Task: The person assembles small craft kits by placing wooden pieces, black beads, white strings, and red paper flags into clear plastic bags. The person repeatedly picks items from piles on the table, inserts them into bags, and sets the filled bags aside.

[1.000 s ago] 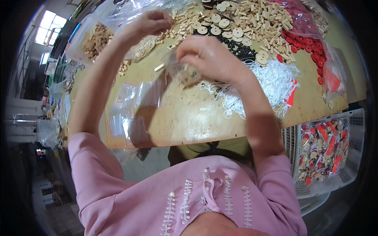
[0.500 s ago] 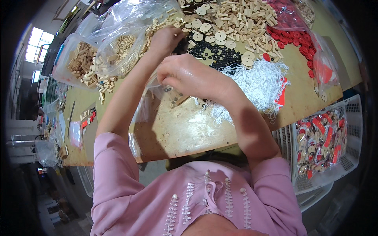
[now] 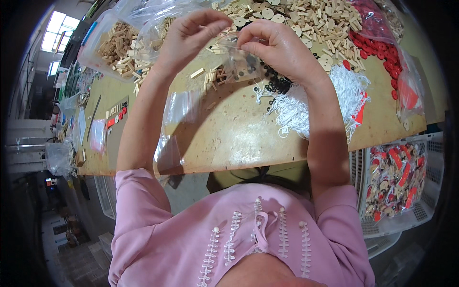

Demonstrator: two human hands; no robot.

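My right hand (image 3: 282, 50) pinches the upper edge of a small clear plastic bag (image 3: 234, 68), which hangs over the table with dark and wooden pieces showing through it. Close by the bag's top, my left hand (image 3: 193, 40) has its thumb and forefinger tips pressed together; whatever lies between them is too small to make out. Behind and below my right hand spread small black rings (image 3: 277, 85). A tangle of white cords (image 3: 299, 107) lies nearest to my right wrist.
Wooden sticks (image 3: 330, 24), round wooden discs (image 3: 278, 18) and red discs (image 3: 382, 50) are heaped at the back. A clear tub (image 3: 91, 57) of wooden blocks stands left. Flat clear bags (image 3: 181, 106) lie nearer me. A white basket (image 3: 432, 167) of filled packets stands right.
My left hand has come from the black rings to beside the bag's top. My right hand has moved away from me and rightward with the bag.
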